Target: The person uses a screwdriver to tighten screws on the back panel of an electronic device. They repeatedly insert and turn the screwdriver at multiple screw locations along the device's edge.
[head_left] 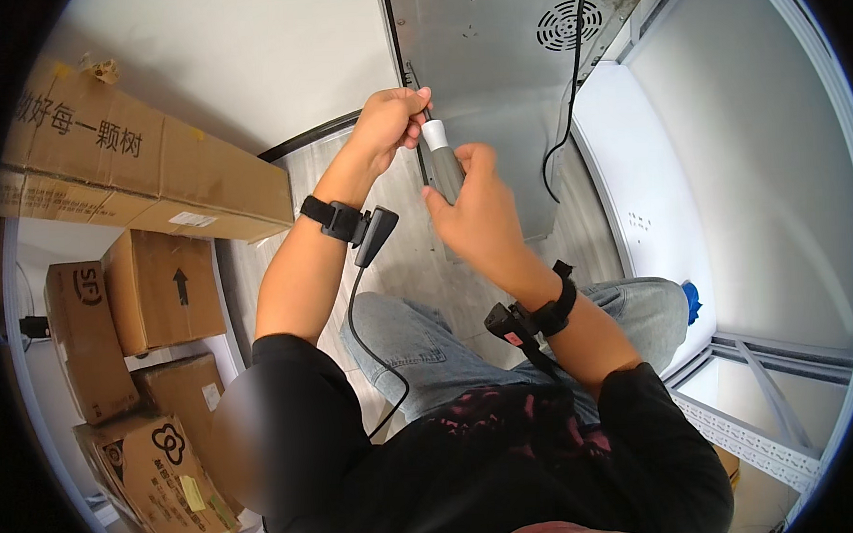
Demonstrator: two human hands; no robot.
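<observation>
A grey metal panel (481, 86) of a boxy appliance stands in front of me, and a screwdriver (448, 162) with a thick grey handle and white collar points at its left edge. My right hand (481, 208) is closed around the grey handle, thumb on one side and fingers on the other. Just beyond the white collar, my left hand (391, 125) pinches the thin dark shaft close to the panel's edge. Whether the tip sits in a screw is too small to tell.
A black cable (571, 111) hangs down the panel past a round vent (569, 25). Cardboard boxes (164, 290) are stacked at my left, with a long carton (150, 163) above them. A white wall panel (649, 183) and a metal frame (751, 424) stand at my right.
</observation>
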